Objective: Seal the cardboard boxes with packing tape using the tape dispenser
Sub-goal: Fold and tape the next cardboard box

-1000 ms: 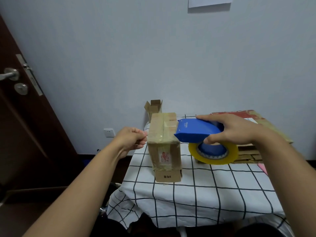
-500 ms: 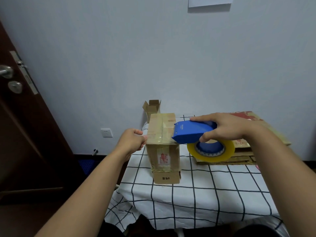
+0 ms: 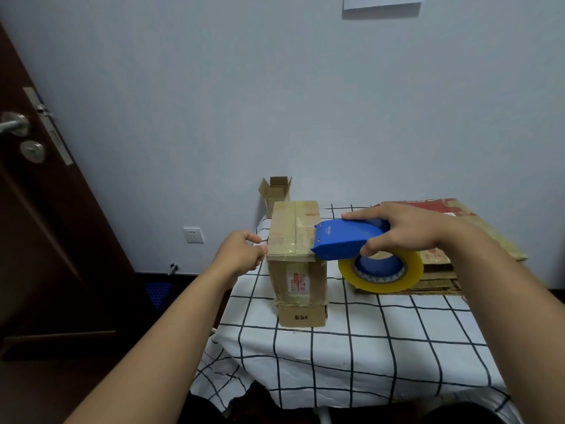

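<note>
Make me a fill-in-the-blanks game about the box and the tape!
1. The right hand holds a ____ dispenser.
2. The tape roll is ____.
3. The box stands on a checked ____.
4. The left hand is at the box's ____ side.

Missing words: blue; yellow; cloth; left

Small white lettering on the blue tape dispenser (image 3: pixel 342 241) and the cardboard box (image 3: pixel 298 270) label print are illegible.
</note>
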`<state>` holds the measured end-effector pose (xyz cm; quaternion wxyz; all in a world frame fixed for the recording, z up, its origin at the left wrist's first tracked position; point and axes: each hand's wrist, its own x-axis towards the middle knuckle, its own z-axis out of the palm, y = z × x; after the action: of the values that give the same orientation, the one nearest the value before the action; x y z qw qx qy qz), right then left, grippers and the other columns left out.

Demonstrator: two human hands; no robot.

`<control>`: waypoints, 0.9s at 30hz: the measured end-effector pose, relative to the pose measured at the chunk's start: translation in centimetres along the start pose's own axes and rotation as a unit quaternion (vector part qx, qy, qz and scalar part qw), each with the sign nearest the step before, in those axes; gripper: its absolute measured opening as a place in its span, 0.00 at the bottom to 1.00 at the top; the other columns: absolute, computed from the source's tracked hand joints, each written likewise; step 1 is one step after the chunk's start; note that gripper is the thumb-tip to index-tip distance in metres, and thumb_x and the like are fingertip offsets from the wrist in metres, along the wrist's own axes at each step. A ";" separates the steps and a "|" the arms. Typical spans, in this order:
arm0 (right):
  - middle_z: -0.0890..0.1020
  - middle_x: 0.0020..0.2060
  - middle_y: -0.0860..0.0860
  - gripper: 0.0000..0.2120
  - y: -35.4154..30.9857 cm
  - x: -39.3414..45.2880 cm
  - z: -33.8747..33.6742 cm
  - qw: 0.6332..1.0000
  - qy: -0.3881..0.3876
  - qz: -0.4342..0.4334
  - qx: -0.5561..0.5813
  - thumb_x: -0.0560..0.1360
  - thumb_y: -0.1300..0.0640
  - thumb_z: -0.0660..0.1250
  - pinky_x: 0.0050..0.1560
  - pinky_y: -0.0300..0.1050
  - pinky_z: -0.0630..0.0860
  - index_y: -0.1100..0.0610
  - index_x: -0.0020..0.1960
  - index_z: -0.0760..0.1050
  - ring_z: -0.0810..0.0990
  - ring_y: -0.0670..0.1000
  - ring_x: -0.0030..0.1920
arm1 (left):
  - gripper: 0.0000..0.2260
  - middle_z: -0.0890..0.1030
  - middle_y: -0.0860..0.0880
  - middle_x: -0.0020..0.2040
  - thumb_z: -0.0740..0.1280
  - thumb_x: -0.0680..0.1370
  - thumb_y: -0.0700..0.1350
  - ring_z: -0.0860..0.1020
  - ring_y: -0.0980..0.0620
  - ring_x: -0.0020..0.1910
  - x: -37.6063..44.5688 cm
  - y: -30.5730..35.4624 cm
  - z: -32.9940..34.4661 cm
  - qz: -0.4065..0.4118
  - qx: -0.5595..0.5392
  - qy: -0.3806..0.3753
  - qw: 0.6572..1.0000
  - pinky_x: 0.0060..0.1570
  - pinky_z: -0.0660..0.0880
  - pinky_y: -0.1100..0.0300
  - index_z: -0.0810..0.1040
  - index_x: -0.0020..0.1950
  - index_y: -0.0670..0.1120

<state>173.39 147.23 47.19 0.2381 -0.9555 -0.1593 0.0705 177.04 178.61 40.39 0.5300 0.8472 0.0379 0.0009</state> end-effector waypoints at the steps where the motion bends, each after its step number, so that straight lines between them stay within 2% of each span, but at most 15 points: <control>1: 0.72 0.55 0.34 0.36 0.0 0.0 0.1 1.000 -0.004 -0.001 -0.001 0.63 0.38 0.70 0.55 0.43 0.74 0.29 0.70 0.65 0.76 0.45 0.54 | 0.06 0.80 0.45 0.35 0.70 0.78 0.40 0.74 0.52 0.31 0.0 0.0 0.0 -0.003 -0.002 -0.001 1.000 0.35 0.75 0.59 0.75 0.53 0.43; 5: 0.75 0.61 0.40 0.33 0.2 0.0 0.5 1.000 -0.015 0.002 0.011 0.68 0.44 0.74 0.62 0.50 0.75 0.31 0.70 0.67 0.76 0.47 0.58 | 0.05 0.80 0.45 0.35 0.70 0.77 0.40 0.75 0.52 0.30 0.0 0.0 0.2 -0.025 -0.010 0.002 1.000 0.31 0.75 0.61 0.76 0.50 0.44; 8: 0.75 0.62 0.41 0.33 0.4 0.0 0.9 0.999 -0.016 0.003 0.035 0.68 0.45 0.74 0.63 0.50 0.74 0.30 0.70 0.67 0.76 0.47 0.58 | 0.04 0.80 0.47 0.34 0.67 0.76 0.43 0.76 0.52 0.30 0.0 -0.2 0.3 -0.028 0.029 0.001 0.999 0.32 0.76 0.59 0.77 0.45 0.43; 10: 0.75 0.62 0.40 0.33 0.5 0.0 1.2 0.999 -0.017 -0.002 0.048 0.67 0.44 0.74 0.61 0.47 0.74 0.31 0.70 0.68 0.76 0.47 0.58 | 0.08 0.81 0.48 0.38 0.64 0.77 0.49 0.77 0.49 0.35 -0.2 0.0 0.3 -0.019 0.113 -0.001 0.993 0.38 0.78 0.52 0.75 0.46 0.45; 12: 0.75 0.61 0.40 0.35 0.5 -0.1 1.3 0.999 -0.014 -0.001 0.052 0.65 0.42 0.72 0.58 0.44 0.74 0.31 0.71 0.68 0.76 0.46 0.57 | 0.12 0.78 0.50 0.46 0.61 0.78 0.54 0.76 0.47 0.45 -0.6 -0.2 0.4 0.006 0.250 0.040 0.967 0.42 0.73 0.54 0.73 0.53 0.46; 13: 0.75 0.61 0.40 0.36 0.5 -0.1 1.3 0.999 -0.013 -0.001 0.051 0.64 0.41 0.72 0.56 0.43 0.73 0.31 0.71 0.67 0.76 0.46 0.57 | 0.15 0.76 0.49 0.50 0.59 0.78 0.55 0.75 0.47 0.48 -1.0 -0.3 0.6 0.043 0.288 0.087 0.953 0.43 0.70 0.55 0.73 0.57 0.47; 15: 0.75 0.61 0.40 0.36 0.5 -0.1 1.4 0.998 -0.013 -0.002 0.053 0.64 0.40 0.71 0.55 0.41 0.73 0.31 0.70 0.67 0.77 0.46 0.56 | 0.18 0.78 0.49 0.55 0.58 0.78 0.53 0.75 0.48 0.54 -2.5 -0.5 1.4 0.195 0.278 0.165 0.926 0.46 0.69 0.58 0.74 0.63 0.46; 16: 0.74 0.61 0.40 0.36 0.5 -0.1 1.5 0.998 -0.014 -0.003 0.055 0.64 0.40 0.71 0.55 0.42 0.74 0.31 0.70 0.67 0.77 0.46 0.56 | 0.19 0.78 0.49 0.59 0.59 0.77 0.51 0.75 0.49 0.57 -3.3 -0.6 2.1 0.277 0.280 0.155 0.906 0.50 0.70 0.59 0.75 0.65 0.45; 17: 0.74 0.61 0.41 0.35 0.5 -0.2 1.5 0.998 -0.014 -0.003 0.058 0.64 0.41 0.71 0.57 0.43 0.74 0.31 0.71 0.67 0.77 0.47 0.57 | 0.21 0.77 0.49 0.63 0.60 0.77 0.51 0.74 0.50 0.62 -3.8 -0.7 2.8 0.339 0.310 0.113 0.881 0.57 0.70 0.60 0.73 0.68 0.46; 19: 0.75 0.62 0.42 0.35 0.6 -0.2 1.6 0.998 -0.014 -0.003 0.063 0.66 0.42 0.72 0.59 0.46 0.74 0.32 0.71 0.67 0.77 0.47 0.57 | 0.27 0.68 0.50 0.74 0.63 0.79 0.54 0.65 0.51 0.73 -4.3 -1.1 4.4 0.383 0.390 0.021 0.837 0.71 0.57 0.59 0.64 0.77 0.48; 20: 0.75 0.62 0.42 0.35 0.5 -0.2 1.7 0.998 -0.013 -0.004 0.064 0.65 0.42 0.72 0.59 0.46 0.75 0.32 0.71 0.67 0.77 0.47 0.57 | 0.29 0.64 0.51 0.77 0.63 0.80 0.55 0.61 0.51 0.75 -4.1 -1.4 4.9 0.382 0.417 0.001 0.825 0.73 0.52 0.59 0.60 0.78 0.49; 21: 0.74 0.62 0.42 0.36 0.4 -0.3 1.7 0.998 -0.012 -0.003 0.063 0.65 0.41 0.72 0.60 0.47 0.75 0.31 0.71 0.67 0.77 0.47 0.57 | 0.30 0.63 0.51 0.77 0.64 0.80 0.56 0.61 0.51 0.75 -3.8 -1.6 5.1 0.384 0.428 0.005 0.818 0.74 0.53 0.58 0.59 0.79 0.50; 23: 0.74 0.63 0.42 0.37 0.5 -0.3 1.9 0.998 -0.011 0.000 0.056 0.63 0.38 0.71 0.62 0.49 0.75 0.31 0.71 0.66 0.77 0.47 0.58 | 0.27 0.68 0.50 0.74 0.64 0.80 0.54 0.66 0.50 0.72 -3.5 -1.5 5.2 0.405 0.431 0.031 0.805 0.72 0.61 0.56 0.64 0.77 0.49; 27: 0.74 0.62 0.39 0.37 0.7 -0.3 2.1 0.999 -0.006 -0.002 0.046 0.63 0.35 0.70 0.60 0.47 0.75 0.27 0.70 0.64 0.76 0.46 0.57 | 0.19 0.80 0.44 0.62 0.73 0.75 0.47 0.79 0.44 0.59 -3.5 -2.1 5.1 0.464 0.425 0.086 0.772 0.57 0.76 0.51 0.79 0.65 0.44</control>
<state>172.81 147.46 45.00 0.2810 -0.9427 -0.1595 0.0834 173.63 174.70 36.39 0.0452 0.8971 -0.3182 0.3031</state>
